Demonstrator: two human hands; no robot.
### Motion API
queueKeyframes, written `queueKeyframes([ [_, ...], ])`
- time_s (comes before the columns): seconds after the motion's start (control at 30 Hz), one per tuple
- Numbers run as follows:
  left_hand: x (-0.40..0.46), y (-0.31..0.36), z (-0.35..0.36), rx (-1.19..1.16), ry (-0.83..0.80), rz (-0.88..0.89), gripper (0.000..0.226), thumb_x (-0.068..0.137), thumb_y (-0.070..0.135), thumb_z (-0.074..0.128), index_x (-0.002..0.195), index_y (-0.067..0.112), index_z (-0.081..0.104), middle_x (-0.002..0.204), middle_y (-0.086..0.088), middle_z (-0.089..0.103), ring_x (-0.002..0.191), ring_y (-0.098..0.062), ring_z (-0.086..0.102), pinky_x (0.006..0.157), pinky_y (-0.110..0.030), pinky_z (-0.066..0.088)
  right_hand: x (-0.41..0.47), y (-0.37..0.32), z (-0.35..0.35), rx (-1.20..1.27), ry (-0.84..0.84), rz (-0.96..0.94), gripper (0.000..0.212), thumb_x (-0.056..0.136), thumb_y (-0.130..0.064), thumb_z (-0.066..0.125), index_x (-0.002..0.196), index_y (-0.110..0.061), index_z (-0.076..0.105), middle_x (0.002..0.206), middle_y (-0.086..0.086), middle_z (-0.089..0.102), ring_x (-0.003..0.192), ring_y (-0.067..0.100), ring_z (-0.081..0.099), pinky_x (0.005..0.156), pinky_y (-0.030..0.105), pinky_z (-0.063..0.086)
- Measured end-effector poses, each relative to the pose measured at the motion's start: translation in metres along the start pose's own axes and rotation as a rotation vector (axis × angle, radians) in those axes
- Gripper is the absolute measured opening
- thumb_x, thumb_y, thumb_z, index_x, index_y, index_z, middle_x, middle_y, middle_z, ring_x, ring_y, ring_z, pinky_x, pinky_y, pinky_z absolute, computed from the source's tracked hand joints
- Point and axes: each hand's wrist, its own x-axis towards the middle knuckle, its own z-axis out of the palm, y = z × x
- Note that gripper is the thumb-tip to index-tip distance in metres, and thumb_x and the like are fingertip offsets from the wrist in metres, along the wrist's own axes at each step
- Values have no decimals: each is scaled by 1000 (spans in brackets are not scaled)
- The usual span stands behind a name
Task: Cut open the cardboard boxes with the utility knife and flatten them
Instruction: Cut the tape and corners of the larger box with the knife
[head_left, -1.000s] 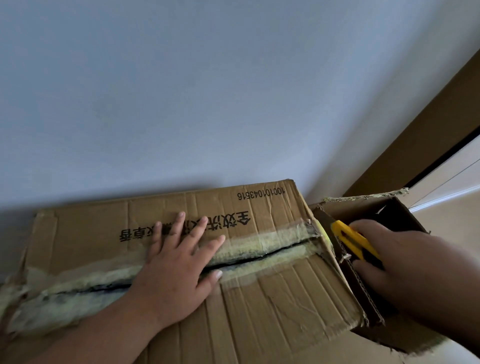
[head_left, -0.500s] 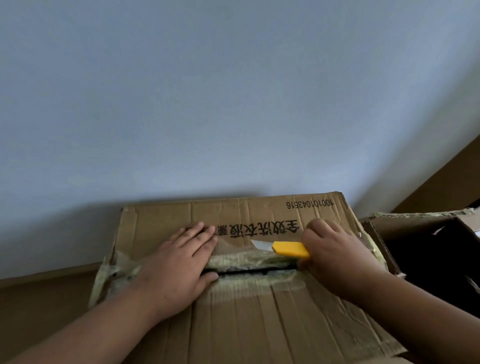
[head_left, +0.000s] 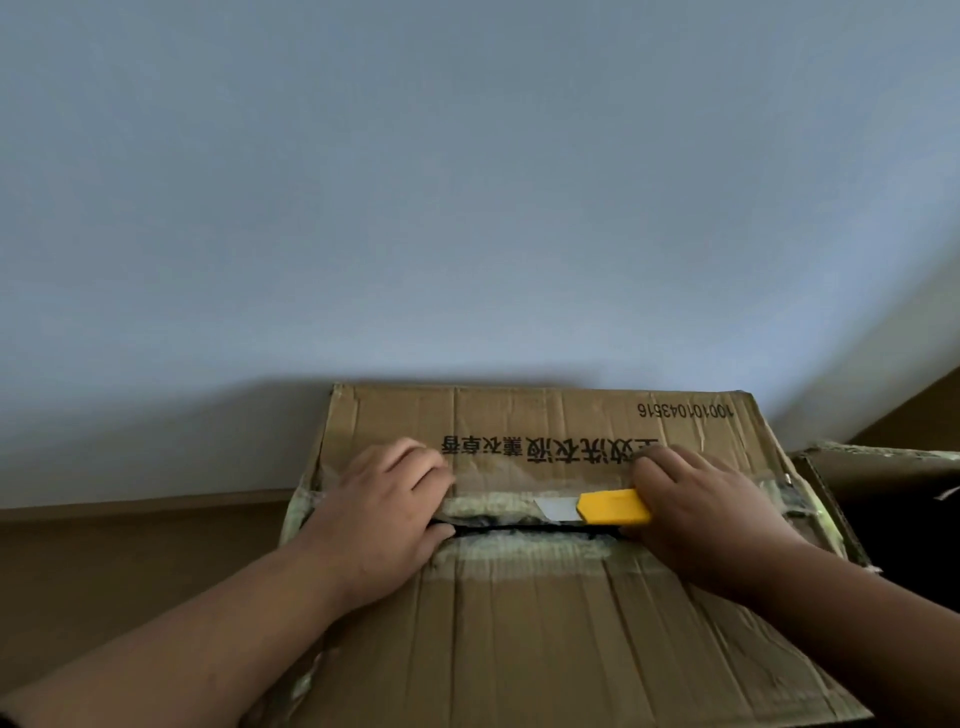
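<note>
A worn brown cardboard box (head_left: 545, 623) with black print lies in front of me, its two top flaps meeting at a taped centre seam (head_left: 519, 527) that shows a dark gap. My left hand (head_left: 379, 514) presses on the seam's left part, fingers bent over the far flap. My right hand (head_left: 711, 514) grips a yellow utility knife (head_left: 613, 508) over the seam's right part. Its bare blade points left and lies on the tape just above the gap.
A second cardboard box (head_left: 883, 467), open and dark inside, stands against the first one's right side. A pale wall (head_left: 467, 208) rises right behind both boxes. A brown surface (head_left: 130, 561) stretches to the left.
My right hand brought the knife from the open box on the right onto the taped seam. My view swung right, and my left-hand fingers curled onto the far flap.
</note>
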Motion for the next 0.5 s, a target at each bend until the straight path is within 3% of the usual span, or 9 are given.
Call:
queueKeyframes([
  [0.1, -1, 2, -1, -134, 44, -32, 44, 90, 53, 47, 114, 23, 67, 114, 10, 63, 111, -12, 55, 96, -35, 50, 0, -12, -9, 170, 3, 81, 33, 83, -59, 46, 83, -26, 48, 81, -8, 55, 69, 18, 60, 52, 25, 40],
  [0.17, -2, 5, -4, -258, 65, -70, 43, 94, 53, 44, 115, 24, 67, 114, 12, 63, 112, -7, 53, 98, -29, 46, 4, -26, -20, 360, 4, 199, 32, 91, -59, 40, 78, -30, 43, 78, -11, 51, 66, 10, 52, 50, 20, 30],
  [0.27, 1, 17, -16, -502, -29, -170, 50, 93, 64, 40, 122, 30, 62, 116, 20, 58, 109, 7, 46, 92, -11, 34, 16, -55, -41, 842, -104, 404, 38, 94, -54, 50, 77, -21, 54, 71, -2, 57, 62, 12, 54, 56, 30, 47],
  [0.3, 3, 21, -19, -621, -71, -231, 52, 89, 67, 41, 122, 33, 61, 113, 23, 58, 104, 10, 49, 89, -9, 37, 21, -65, -49, 1033, -144, 487, 38, 93, -54, 54, 82, -17, 60, 71, 0, 61, 64, 16, 60, 59, 34, 52],
  [0.37, 7, 32, -25, -1039, -154, -343, 51, 84, 71, 45, 117, 36, 63, 104, 15, 67, 97, 0, 62, 87, -25, 53, 31, -82, -58, 1304, -183, 605, 42, 88, -58, 57, 90, -17, 67, 79, 2, 68, 74, 16, 66, 66, 32, 53],
  [0.43, 9, 41, -28, -1450, -202, -409, 49, 87, 68, 49, 112, 30, 67, 98, -1, 72, 92, -20, 69, 79, -44, 57, 40, -94, -56, 1479, -192, 614, 61, 84, -67, 57, 89, -8, 68, 72, -1, 67, 72, 13, 67, 74, 34, 50],
  [0.5, 8, 51, -32, -1720, -247, -479, 46, 91, 60, 49, 117, 26, 66, 101, -17, 71, 88, -36, 69, 67, -42, 56, 45, -102, -53, 1609, -182, 592, 80, 82, -74, 54, 90, 5, 62, 67, 8, 64, 64, 21, 65, 68, 36, 52],
])
